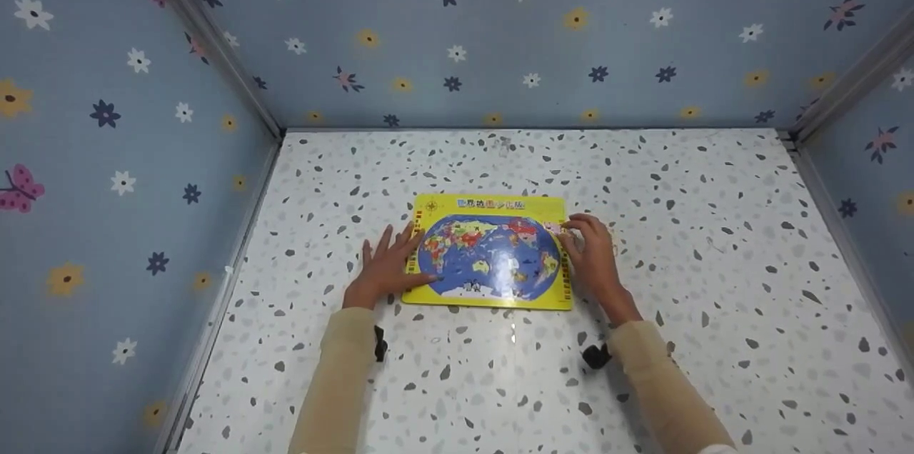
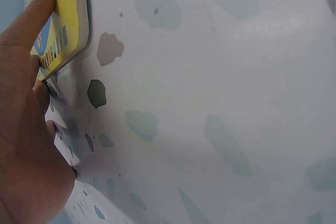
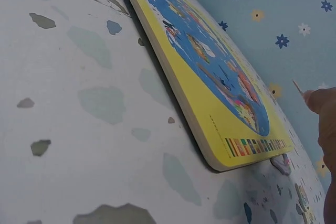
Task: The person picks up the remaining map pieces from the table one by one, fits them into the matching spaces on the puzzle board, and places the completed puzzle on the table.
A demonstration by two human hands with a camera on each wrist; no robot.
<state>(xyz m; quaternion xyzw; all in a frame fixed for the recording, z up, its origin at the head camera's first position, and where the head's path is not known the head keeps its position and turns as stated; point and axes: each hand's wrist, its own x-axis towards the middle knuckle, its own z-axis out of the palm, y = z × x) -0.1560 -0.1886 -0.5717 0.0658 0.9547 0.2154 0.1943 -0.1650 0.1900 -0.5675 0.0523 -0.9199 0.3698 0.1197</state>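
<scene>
A rectangular map board (image 1: 493,247) lies flat on the table (image 1: 714,340), well in from the left and right edges and apart from the back edge. Its long axis runs left to right, nearly parallel to the back edge, with the right end turned very slightly toward the person. The title strip faces the back edge; the pale band at the bottom of the map faces the person.

The board is a fairly thick slab with rounded corners, a pale side edge and a glossy face that throws back a bright glare. A yellow border frames a blue oval printed with many-coloured lands, and rows of small coloured blocks run along both short sides. The table is smooth and white, flecked with grey chips, and meets a blue wall (image 1: 493,33) patterned with flowers and butterflies at its back edge.

The left hand (image 1: 385,270) has its fingers spread wide at the board's left side, the thumb lying across onto the map. The right hand (image 1: 594,258) is bent in at the upper part of the right side, thumb and fingertips drawn together on a thin piece (image 3: 297,87), seen nearly edge-on from the right wrist. A small loose piece (image 3: 281,165) lies on the table just beside the board's right side.
</scene>
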